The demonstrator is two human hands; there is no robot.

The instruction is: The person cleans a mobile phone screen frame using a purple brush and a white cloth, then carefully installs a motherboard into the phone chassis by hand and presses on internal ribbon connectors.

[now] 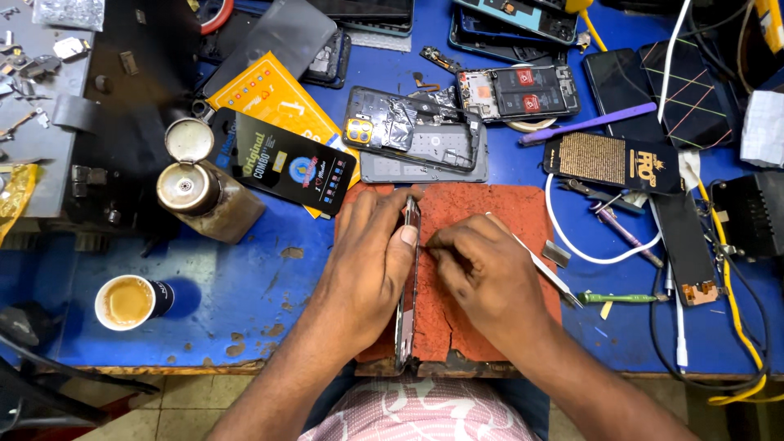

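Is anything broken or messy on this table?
Yes. The red mat under the hands is cracked, with pieces crumbled off its near edge. The blue table has chipped, worn patches. The left hand holds a phone frame up on its edge, and an opened phone lies beyond.

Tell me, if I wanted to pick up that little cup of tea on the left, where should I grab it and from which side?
Grip the paper cup around its side wall, probably coming in level from its left or near side. It stands upright and nearly full of milky tea, so a grasp over the open rim would risk a spill. The blue table around it is bare; both hands, the left hand and right hand, are busy elsewhere.
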